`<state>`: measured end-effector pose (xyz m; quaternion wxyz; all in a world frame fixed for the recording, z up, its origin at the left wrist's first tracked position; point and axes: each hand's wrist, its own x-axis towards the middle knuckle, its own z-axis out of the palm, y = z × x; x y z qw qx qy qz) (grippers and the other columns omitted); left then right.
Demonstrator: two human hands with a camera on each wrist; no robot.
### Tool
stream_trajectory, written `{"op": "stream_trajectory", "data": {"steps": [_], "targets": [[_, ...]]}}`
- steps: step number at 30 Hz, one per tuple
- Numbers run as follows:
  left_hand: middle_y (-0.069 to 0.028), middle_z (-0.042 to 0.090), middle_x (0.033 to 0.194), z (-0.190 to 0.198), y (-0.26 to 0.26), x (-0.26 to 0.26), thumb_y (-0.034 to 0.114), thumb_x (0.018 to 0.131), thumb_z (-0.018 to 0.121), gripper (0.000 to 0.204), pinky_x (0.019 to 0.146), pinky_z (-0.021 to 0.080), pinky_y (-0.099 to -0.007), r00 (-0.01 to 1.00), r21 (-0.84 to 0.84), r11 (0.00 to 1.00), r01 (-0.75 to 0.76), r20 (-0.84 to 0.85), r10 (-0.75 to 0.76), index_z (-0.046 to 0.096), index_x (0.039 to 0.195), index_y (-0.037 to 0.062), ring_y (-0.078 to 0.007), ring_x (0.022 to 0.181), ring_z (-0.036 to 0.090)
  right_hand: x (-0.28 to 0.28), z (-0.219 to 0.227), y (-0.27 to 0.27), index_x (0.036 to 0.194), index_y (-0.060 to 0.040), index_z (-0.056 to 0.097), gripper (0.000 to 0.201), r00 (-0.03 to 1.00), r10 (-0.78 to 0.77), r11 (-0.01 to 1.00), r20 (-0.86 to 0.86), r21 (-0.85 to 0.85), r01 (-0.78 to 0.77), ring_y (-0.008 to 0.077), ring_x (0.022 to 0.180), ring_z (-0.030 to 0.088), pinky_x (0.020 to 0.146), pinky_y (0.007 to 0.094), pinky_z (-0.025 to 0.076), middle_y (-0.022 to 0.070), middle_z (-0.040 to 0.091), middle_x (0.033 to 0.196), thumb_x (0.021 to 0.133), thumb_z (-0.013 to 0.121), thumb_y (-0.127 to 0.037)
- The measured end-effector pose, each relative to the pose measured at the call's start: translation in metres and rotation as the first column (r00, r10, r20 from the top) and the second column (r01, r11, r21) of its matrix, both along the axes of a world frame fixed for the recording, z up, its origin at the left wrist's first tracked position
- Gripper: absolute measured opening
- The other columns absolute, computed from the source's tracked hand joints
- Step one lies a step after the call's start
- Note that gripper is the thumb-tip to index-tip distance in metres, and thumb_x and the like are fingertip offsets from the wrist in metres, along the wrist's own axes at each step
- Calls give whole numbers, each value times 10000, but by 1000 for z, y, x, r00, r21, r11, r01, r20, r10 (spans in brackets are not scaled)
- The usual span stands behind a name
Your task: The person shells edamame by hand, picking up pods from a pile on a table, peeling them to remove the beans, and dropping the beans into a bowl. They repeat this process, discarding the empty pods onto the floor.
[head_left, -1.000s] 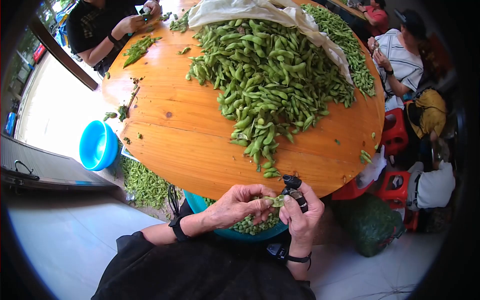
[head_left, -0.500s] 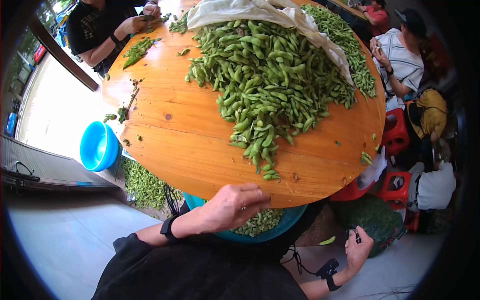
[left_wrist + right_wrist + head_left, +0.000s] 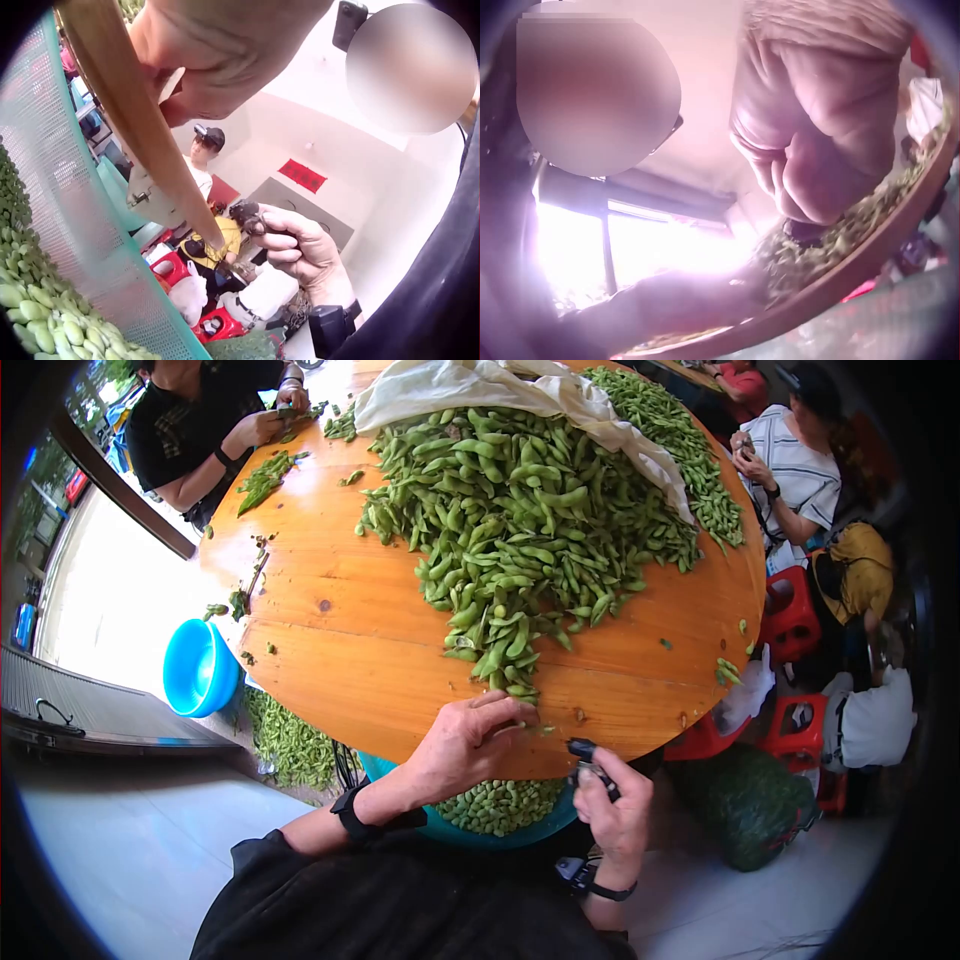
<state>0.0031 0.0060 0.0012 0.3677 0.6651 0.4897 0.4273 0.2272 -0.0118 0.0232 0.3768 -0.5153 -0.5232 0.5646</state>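
Note:
At the near table edge, the left hand [image 3: 465, 748] has its fingers bent beside the lowest green pods [image 3: 512, 678]; whether a pod is between the fingertips cannot be told. The left wrist view has this hand [image 3: 225, 64] large above the table edge. To its right, the right hand [image 3: 617, 810] curls its fingers round a small black tool [image 3: 582, 750], also visible in the left wrist view [image 3: 246, 216]. Below both hands, a teal basin [image 3: 550, 828] contains shelled beans [image 3: 500, 805]. In the right wrist view the right hand [image 3: 825, 127] hides most of the tool.
A large pod heap [image 3: 540, 510] lies on the round wooden table [image 3: 330, 650], partly under a pale cloth [image 3: 430, 392]. A blue basin [image 3: 200, 670] stands left. Pods [image 3: 285, 740] cover some floor. Red stools [image 3: 790, 615] and seated people are on the right; another person is upper left.
The right hand went out to the lower right, where a pod was in the air beside it, and is back near the basin. The left hand moved up to the lowest pods.

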Motion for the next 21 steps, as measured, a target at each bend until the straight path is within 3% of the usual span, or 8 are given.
{"op": "stream_trajectory", "data": {"steps": [1,2,4,7,14,17,20,21], "targets": [[-65,650,961,4,-1,-2,7,900,664,161,773,545,-314,977,-155,982,108,200,-76,623,1056,14,-147,895,658,-13,4,1,1184,75,627,265,990,-28,994,-139,-113,12,53,545,469,481,214,377,19,557,751,930,570,23],[-65,650,961,3,-3,-2,7,900,664,161,773,545,-314,976,-157,982,110,201,-77,623,1056,14,-147,895,658,-19,1,3,1207,80,612,274,973,-37,987,-229,-158,0,47,543,457,472,210,357,14,547,741,945,562,16],[-55,672,926,1,-9,0,-2,932,636,72,773,556,-288,838,-396,891,221,544,34,600,994,2,-100,925,657,-30,-3,5,1210,94,592,265,929,-54,971,-367,-238,-37,37,533,422,448,205,309,-4,507,706,963,550,8],[-21,654,938,-1,-15,4,2,948,634,57,811,565,-270,714,-413,858,304,695,82,598,990,-11,-76,929,626,-33,-5,8,1166,94,601,224,877,-49,958,-479,-272,-95,37,523,403,438,206,291,-13,488,693,966,537,14],[-33,637,899,-6,-18,7,12,936,655,68,731,565,-263,807,-344,908,241,591,9,592,953,-9,-90,839,630,-28,-15,5,1150,57,615,210,880,0,967,-476,-223,-120,38,528,413,441,201,289,-18,483,699,954,539,44],[-32,621,855,-12,-18,8,-7,916,672,106,600,505,-246,670,-295,898,325,742,1,572,949,8,-97,723,604,-27,-19,1,1165,31,622,232,853,-47,978,-520,-196,-66,52,534,432,443,203,300,-7,496,715,944,554,56],[-31,612,777,-7,-15,5,-12,923,657,186,492,398,-242,448,-419,755,504,875,187,519,1022,64,-111,605,562,-25,-23,-1,1161,13,632,235,803,-19,977,-596,-183,-113,65,541,448,445,208,314,2,511,729,941,563,56],[-31,612,777,-9,-15,5,-12,923,657,186,492,398,-242,448,-421,753,506,874,188,519,1022,64,-111,605,562,-26,-23,-2,1161,13,632,235,803,-23,976,-596,-186,-110,65,541,448,445,208,314,2,511,729,941,563,56]]}}
